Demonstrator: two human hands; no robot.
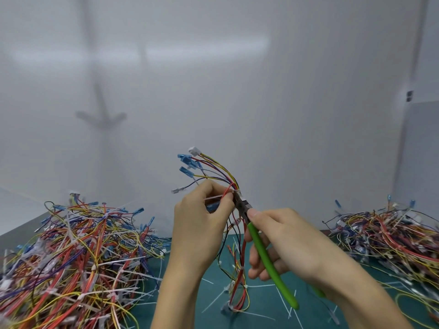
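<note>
Right hand (285, 233) grips green-handled metal cutters (267, 257), blades at the white plastic cable tie (213, 197) that left hand (202, 224) pinches on multicoloured wire bundle (221, 172).

No readable text, labels, brands or numbers anywhere in view

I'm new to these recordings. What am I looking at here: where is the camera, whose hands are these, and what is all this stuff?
There is one picture, taken by a camera on a person's head that looks down at their own bare hands. The left hand holds up a wire harness of coloured wires with blue terminals and pinches the tail of a white cable tie. The right hand grips green-handled cutters, with their tip at that tie. On the green mat lie cut tie tails, with a pile of harnesses on the left and another on the right.
</note>
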